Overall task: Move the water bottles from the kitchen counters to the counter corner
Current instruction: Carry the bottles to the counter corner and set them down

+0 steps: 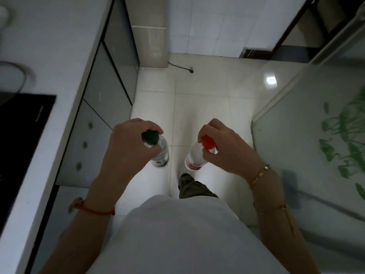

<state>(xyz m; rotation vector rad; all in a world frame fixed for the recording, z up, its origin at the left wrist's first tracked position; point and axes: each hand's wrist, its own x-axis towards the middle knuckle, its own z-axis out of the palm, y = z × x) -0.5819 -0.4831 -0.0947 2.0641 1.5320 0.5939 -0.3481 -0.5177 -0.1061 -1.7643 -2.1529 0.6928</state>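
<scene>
Both bottles are held in the air above the tiled floor [197, 105]; neither rests on a surface.

Left hand [126, 147]: fingers curled round the neck of the green-capped bottle [162, 155], just under the cap. The bottle hangs upright with its base toward the floor.

Right hand [223, 149]: fingertips pinch the neck of the red-capped bottle [194, 158]. It tilts slightly, with its base toward the person's midline.

The two bottles are near each other and do not touch.

The white desk [49, 56] runs along the person's left and carries a black cooktop [21, 123]. Grey cabinet doors [106, 91] sit below it. A pale fridge [316, 145] with a green pattern stands to the right. A black plug [190, 70] and its cable lie on the floor ahead.
</scene>
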